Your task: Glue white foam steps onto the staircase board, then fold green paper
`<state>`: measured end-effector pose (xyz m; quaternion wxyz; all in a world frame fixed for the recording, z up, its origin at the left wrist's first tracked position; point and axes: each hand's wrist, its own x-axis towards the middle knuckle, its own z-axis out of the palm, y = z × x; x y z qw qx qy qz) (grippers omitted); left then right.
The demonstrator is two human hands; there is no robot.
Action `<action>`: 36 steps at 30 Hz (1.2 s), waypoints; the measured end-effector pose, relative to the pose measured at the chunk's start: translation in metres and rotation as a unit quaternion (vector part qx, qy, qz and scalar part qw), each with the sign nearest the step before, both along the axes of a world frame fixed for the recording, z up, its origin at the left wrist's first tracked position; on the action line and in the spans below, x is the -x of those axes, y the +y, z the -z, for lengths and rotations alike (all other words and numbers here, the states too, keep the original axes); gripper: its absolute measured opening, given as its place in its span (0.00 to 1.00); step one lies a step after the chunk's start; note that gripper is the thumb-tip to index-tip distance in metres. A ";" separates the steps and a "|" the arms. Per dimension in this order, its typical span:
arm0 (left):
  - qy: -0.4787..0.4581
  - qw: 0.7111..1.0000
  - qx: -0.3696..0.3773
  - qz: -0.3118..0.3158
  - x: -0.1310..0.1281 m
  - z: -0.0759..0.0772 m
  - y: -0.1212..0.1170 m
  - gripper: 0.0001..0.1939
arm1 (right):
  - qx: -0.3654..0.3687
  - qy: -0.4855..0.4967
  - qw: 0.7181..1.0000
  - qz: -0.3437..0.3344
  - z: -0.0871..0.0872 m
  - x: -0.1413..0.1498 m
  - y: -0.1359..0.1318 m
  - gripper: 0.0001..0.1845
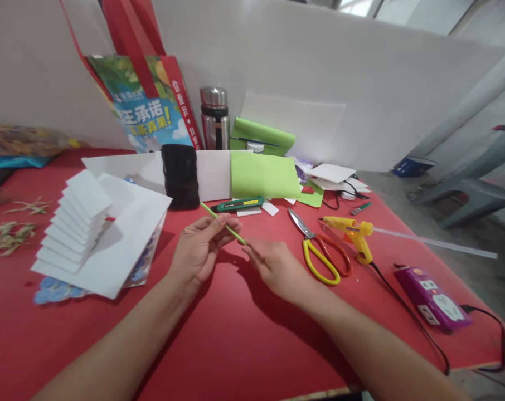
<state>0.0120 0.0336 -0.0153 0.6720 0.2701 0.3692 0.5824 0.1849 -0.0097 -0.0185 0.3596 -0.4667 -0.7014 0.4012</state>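
Note:
A thin, straight green stick (234,234), perhaps rolled paper, slants between my two hands above the red table. My left hand (205,239) pinches it near its middle with thumb and fingers. At its lower right end, the fingertips of my right hand (273,266) close on it. Beyond my hands lies a green utility knife (241,204) beside small white paper scraps (270,208). Right of my right hand are scissors (319,245) with one yellow and one red handle. A yellow glue gun (355,231) with a clear glue stick rests past them.
A folded white paper piece (74,223) sits on white sheets at left. Behind stand a black phone-like object (180,177), green paper (264,175), a steel flask (215,120) and a printed bag (147,111). A purple power strip (434,301) trails cords near the right edge.

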 end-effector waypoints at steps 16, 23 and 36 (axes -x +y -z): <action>0.011 0.996 -0.004 0.084 -0.002 0.002 -0.005 0.16 | 0.395 0.365 0.834 -0.125 -0.002 -0.011 0.008 0.19; 0.067 0.998 0.004 0.010 0.006 0.001 0.006 0.12 | 0.382 0.218 0.886 -0.148 -0.002 -0.027 0.011 0.15; 0.061 0.998 0.022 -0.007 0.010 -0.001 0.011 0.05 | 0.361 0.248 0.891 -0.116 0.001 -0.018 0.011 0.21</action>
